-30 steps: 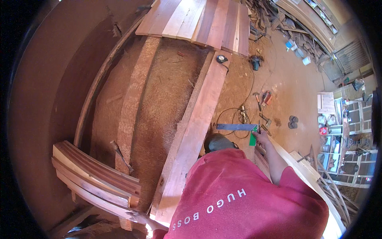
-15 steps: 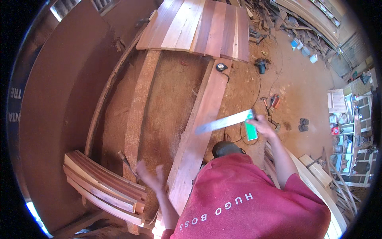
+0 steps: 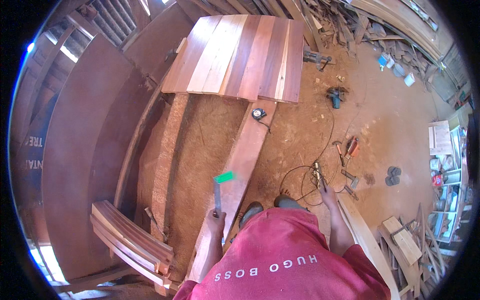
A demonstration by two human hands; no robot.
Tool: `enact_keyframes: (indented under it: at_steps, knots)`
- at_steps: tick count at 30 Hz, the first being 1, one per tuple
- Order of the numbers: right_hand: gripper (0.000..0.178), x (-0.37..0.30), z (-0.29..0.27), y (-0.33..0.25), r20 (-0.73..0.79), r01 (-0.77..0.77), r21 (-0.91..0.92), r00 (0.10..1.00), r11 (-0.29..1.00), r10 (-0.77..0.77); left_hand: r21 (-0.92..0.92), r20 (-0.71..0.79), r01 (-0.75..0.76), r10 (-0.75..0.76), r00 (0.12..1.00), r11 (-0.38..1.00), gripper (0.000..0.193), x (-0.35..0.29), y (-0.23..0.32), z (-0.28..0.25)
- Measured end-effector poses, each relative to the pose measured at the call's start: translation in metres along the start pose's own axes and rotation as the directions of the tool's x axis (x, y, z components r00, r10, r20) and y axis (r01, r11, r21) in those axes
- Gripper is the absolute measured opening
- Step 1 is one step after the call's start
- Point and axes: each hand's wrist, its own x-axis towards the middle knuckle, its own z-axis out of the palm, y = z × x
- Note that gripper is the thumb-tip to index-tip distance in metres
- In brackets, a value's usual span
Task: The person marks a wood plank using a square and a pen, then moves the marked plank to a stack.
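My left hand (image 3: 216,221) is closed around the free end of the metal blade of a try square. The try square's green handle (image 3: 223,177) points away from me, over a long reddish plank (image 3: 245,150). On the right, my right hand (image 3: 326,195) is low beside looped cables, its fingers closed at a slim, pale and dark object (image 3: 318,172). I cannot make out what that object is. A tape measure (image 3: 258,114) sits at the plank's far end.
Boards lie side by side as a panel (image 3: 235,55) ahead. Curved wood pieces (image 3: 132,240) are stacked at left. A hammer (image 3: 340,152), an orange tool (image 3: 352,146), a dark power tool (image 3: 336,96), sandals (image 3: 393,176) and a black cable (image 3: 285,177) are on the dirt floor.
The try square has passed from my right hand to my left and swung leftward over the plank. My right hand has lowered toward the cables, and the view has shifted.
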Motion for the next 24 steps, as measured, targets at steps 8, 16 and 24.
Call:
enact_keyframes:
  at_steps: [8, 16, 24]
  knots:
    - [0.034, -0.053, -0.051, 0.236, -0.143, -0.223, -0.090, 0.967, 0.971, 0.209, -0.286, 0.111, 0.241, -0.217, 0.970, 0.928, 0.025, 0.031, 0.069, 0.047]
    - [0.032, 0.017, -0.016, 0.147, -0.084, -0.141, -0.074, 0.987, 0.987, 0.135, 0.049, 0.250, -0.212, 0.193, 0.949, 0.976, 0.041, 0.077, 0.219, 0.102]
    - [0.034, 0.097, -0.041, 0.037, -0.028, -0.237, 0.119, 0.970, 0.964, 0.242, -0.058, 0.573, -0.525, 0.459, 0.679, 0.849, 0.046, 0.143, 0.340, 0.196]
